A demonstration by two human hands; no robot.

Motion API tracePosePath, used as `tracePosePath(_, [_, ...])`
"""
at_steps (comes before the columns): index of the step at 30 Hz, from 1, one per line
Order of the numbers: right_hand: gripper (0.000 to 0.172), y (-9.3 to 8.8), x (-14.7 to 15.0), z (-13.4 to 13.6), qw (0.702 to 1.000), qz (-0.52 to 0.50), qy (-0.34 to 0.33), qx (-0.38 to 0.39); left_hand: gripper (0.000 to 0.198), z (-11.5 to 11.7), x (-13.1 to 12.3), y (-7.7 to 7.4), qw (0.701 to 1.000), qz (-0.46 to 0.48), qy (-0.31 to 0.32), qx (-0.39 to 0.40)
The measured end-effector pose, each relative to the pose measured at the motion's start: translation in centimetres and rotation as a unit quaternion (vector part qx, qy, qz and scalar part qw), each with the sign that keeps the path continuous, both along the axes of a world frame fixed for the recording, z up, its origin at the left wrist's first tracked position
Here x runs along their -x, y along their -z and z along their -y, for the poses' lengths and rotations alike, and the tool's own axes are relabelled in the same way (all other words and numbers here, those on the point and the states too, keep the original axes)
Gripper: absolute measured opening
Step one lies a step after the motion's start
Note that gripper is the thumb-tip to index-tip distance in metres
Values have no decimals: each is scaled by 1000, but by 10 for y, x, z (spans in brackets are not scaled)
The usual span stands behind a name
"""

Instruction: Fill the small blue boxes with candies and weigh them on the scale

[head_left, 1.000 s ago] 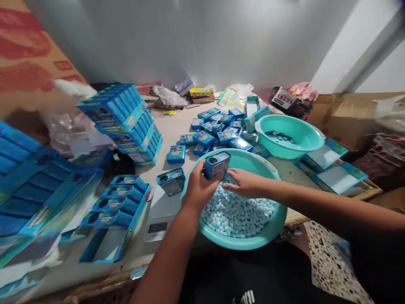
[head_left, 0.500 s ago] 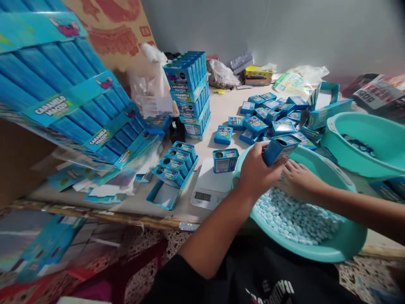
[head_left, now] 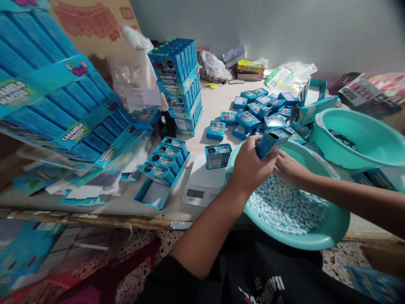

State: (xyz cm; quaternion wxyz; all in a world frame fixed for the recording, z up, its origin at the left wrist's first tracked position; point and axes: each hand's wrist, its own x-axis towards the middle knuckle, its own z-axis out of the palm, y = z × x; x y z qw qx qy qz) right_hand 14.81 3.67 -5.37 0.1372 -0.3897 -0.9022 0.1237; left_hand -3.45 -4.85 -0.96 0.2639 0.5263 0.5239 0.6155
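Note:
My left hand (head_left: 251,164) is closed around a small blue candy tin (head_left: 272,140), held tilted over the turquoise basin (head_left: 335,230) with its round hole showing at the top. Close beside it, my right hand (head_left: 291,169) is over the pale blue candies (head_left: 284,207) in that basin. Its fingers look curled together near the tin's lower side; the fingertips are hidden behind my left hand. Another tin (head_left: 218,156) stands upright on the white kitchen scale (head_left: 201,192), left of the basin. The scale's display is too blurred to read.
Left of the scale, a blue tray (head_left: 152,198) holds several upright tins. Stacked packs (head_left: 180,84) stand behind it, with a larger stack (head_left: 79,101) at far left. Loose tins (head_left: 249,120) lie beyond the basin. A second turquoise basin (head_left: 363,156) stands at right.
The view has shifted slightly, so the table appears moved left. My left hand still holds the tin over the basin. My right hand's fingers have curled in closer to the tin.

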Motion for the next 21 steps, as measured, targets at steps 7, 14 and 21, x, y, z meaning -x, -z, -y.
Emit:
tracePosePath(7, [43,-1,5,4,956,-118,2,270,36,-3,1,0,999,28,-7,41])
tracePosePath(14, [53,-9,18,47,887,-211,66,405,37,-6,-1,-2,998,-23,-38,34])
tracePosePath(21, [43,-17,39,81,798,-280,122,519,49,-15,-7,5,999,-18,-25,13])
